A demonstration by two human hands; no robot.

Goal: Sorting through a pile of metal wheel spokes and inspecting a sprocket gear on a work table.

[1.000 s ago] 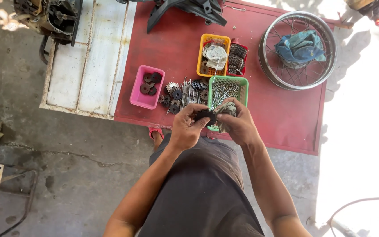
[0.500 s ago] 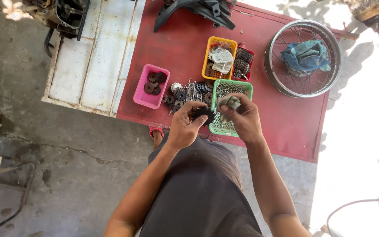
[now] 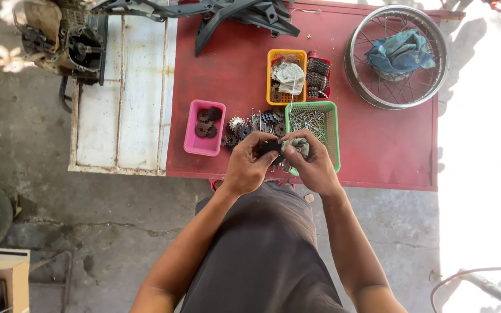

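Both hands' fingers pinch a dark part [image 3: 269, 147] and rag [image 3: 297, 146] over the table edge [image 3: 378, 185].

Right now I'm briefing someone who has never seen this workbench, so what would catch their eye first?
Probably the red table itself, with bright baskets in its middle: pink, yellow and green. Next, the spoked wheel rim at the far right corner, with a blue cloth inside it. At the near edge, the left hand and right hand meet over a small dark part and a grey rag.
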